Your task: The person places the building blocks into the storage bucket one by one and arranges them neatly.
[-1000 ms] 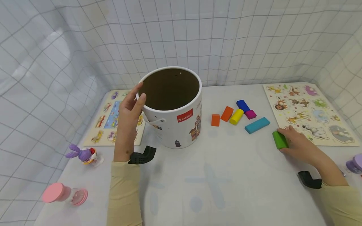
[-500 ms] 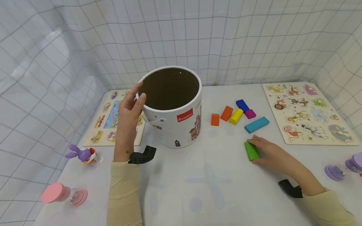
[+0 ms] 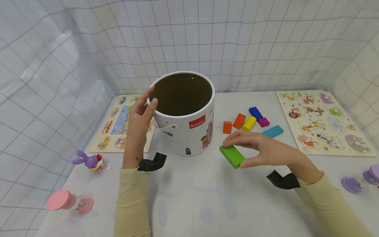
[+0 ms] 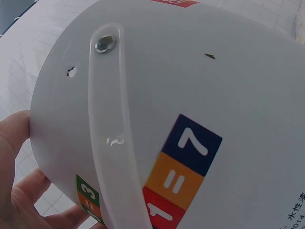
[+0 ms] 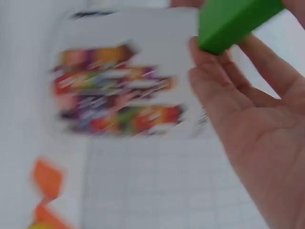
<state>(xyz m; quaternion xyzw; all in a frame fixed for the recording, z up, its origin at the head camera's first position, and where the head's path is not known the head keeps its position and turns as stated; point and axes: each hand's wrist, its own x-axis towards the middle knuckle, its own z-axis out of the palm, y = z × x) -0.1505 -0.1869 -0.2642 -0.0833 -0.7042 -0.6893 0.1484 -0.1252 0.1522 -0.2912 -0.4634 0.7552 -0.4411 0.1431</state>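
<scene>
- Pinching a green block [image 3: 233, 156], the right hand [image 3: 263, 149] holds it aloft over the tabletop [image 3: 189, 191], near the bucket [image 3: 186, 140] and apart from it.
- The green block sits out at the fingertips, well clear of the palm: the fingers press its far end, the thumb its near end, and its left side juts past the grip.
- The left hand [image 3: 139, 117] grips the bucket's rim at left, thumb and forefinger over the lip; the other fingertips are partly hidden.
- The bucket stands upright toward the tabletop's far edge, its mouth open.
- Between the bucket and an animal board [image 3: 321, 131] at the far right corner lie two orange blocks [image 3: 227, 127], a yellow cylinder [image 3: 249, 123], a blue block [image 3: 255, 113] and a teal block [image 3: 273, 131] partly behind the right hand.
</scene>
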